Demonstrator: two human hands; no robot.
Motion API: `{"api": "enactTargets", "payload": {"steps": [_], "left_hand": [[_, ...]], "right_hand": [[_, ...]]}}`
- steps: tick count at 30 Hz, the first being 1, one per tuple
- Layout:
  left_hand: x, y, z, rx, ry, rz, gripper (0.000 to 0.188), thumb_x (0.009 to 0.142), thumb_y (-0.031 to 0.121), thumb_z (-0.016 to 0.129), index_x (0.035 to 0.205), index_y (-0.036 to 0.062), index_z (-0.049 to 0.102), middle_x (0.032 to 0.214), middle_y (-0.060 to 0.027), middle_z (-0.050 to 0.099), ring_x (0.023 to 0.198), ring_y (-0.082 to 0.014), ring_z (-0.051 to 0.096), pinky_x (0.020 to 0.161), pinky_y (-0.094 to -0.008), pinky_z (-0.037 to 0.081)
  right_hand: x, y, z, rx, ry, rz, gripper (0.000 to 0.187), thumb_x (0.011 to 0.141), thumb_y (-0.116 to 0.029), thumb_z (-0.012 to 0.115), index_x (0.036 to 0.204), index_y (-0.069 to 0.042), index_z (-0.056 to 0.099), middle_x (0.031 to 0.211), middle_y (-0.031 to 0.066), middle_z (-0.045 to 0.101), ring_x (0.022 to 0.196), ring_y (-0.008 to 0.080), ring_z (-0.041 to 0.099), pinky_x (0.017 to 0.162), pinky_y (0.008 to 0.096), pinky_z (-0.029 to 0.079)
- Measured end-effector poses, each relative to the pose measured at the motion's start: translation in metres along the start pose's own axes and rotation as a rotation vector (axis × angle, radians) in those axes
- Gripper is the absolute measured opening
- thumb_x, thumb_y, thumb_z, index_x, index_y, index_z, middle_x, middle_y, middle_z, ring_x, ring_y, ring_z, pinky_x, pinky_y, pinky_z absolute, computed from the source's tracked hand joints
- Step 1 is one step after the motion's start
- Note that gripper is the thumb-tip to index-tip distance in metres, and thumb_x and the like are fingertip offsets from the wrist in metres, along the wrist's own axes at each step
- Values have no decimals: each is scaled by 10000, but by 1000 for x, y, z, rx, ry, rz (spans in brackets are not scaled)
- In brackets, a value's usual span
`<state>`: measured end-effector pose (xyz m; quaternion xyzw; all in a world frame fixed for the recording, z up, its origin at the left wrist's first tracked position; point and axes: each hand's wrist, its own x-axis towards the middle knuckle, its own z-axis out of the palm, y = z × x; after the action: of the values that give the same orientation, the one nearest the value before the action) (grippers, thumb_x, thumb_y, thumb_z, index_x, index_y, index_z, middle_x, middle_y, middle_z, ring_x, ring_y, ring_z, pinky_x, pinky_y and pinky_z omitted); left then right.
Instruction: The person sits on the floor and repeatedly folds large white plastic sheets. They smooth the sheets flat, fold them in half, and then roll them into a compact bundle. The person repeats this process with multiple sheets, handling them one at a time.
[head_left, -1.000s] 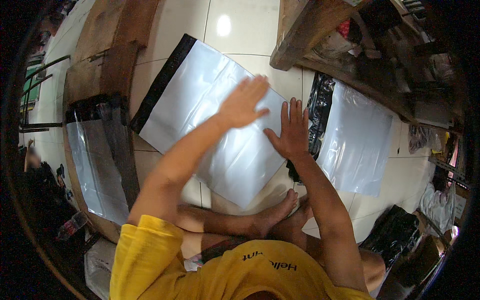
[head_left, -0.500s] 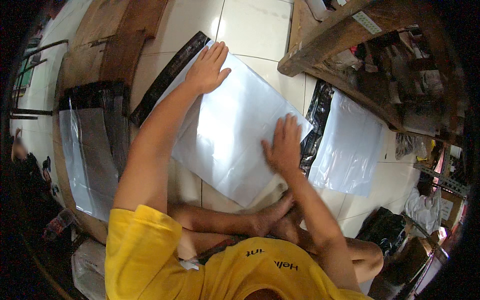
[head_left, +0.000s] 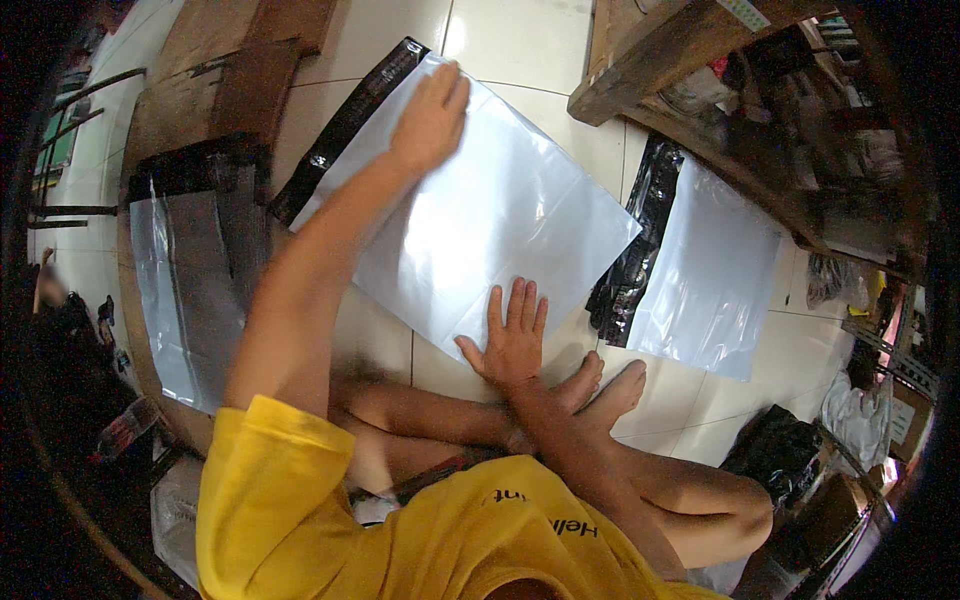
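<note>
A large white plastic mailing bag (head_left: 470, 200) with a black strip along its left side lies slanted on the floor in front of me. My left hand (head_left: 432, 118) is at its far edge, close to the black strip, with its fingers bent over the plastic; their tips are hidden. Flat on the near part of the same bag rests my right hand (head_left: 513, 335), its fingers spread and nothing held in it.
Another white bag with a black band (head_left: 705, 270) lies to the right, beside a wooden frame (head_left: 640, 70). To the left, more bags (head_left: 190, 280) lie on brown cardboard (head_left: 220, 90). My bare crossed legs are close in front. A black plastic bundle (head_left: 775, 455) sits at the lower right.
My right hand has slid left and nearer to me across the bag. My left hand stays near the far edge, its fingers now bent where they lay flat before.
</note>
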<state>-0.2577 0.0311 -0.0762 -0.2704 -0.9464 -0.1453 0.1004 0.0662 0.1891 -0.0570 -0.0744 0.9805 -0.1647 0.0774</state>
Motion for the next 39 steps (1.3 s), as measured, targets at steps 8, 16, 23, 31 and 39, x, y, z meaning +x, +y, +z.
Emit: {"api": "enactTargets", "payload": {"steps": [8, 16, 23, 31, 39], "left_hand": [[-161, 154, -27, -436, -374, 323, 686, 928, 397, 604, 1458, -19, 475, 1563, -222, 408, 1499, -331, 319, 1244, -481, 215], [-136, 45, -40, -82, -297, -6, 819, 938, 461, 626, 1533, -25, 343, 1617, -219, 316, 1515, -358, 274, 1245, -511, 196], [-131, -69, -45, 83, -204, -115, 731, 1006, 377, 520, 1562, -26, 268, 1650, -208, 243, 1537, -349, 219, 1263, -476, 168], [-132, 48, -36, -301, -175, 60, 677, 829, 169, 699, 1417, -76, 469, 1497, -263, 455, 1415, -391, 411, 1194, -463, 309], [-166, 41, -54, -178, -454, 142, 797, 916, 408, 662, 1529, -7, 368, 1611, -206, 338, 1508, -341, 298, 1247, -477, 207]], "right_hand": [[8, -4, -13, -35, -79, 38, 991, 844, -640, 644, 1516, 31, 361, 1570, 371, 263, 1485, 532, 208, 1182, 698, 145], [2, 1, 1, -86, -53, 25, 996, 868, -650, 615, 1510, 62, 344, 1563, 395, 251, 1484, 556, 185, 1176, 708, 131], [1, 2, -3, -41, -59, 9, 990, 887, -606, 617, 1523, 83, 299, 1571, 410, 211, 1485, 571, 153, 1181, 707, 95], [3, 2, 3, -84, -15, 3, 987, 876, -630, 612, 1516, 64, 324, 1565, 393, 242, 1481, 559, 190, 1178, 710, 127], [1, 6, 2, -67, -3, 2, 997, 874, -631, 620, 1525, 58, 309, 1572, 388, 234, 1485, 557, 183, 1174, 712, 135]]}}
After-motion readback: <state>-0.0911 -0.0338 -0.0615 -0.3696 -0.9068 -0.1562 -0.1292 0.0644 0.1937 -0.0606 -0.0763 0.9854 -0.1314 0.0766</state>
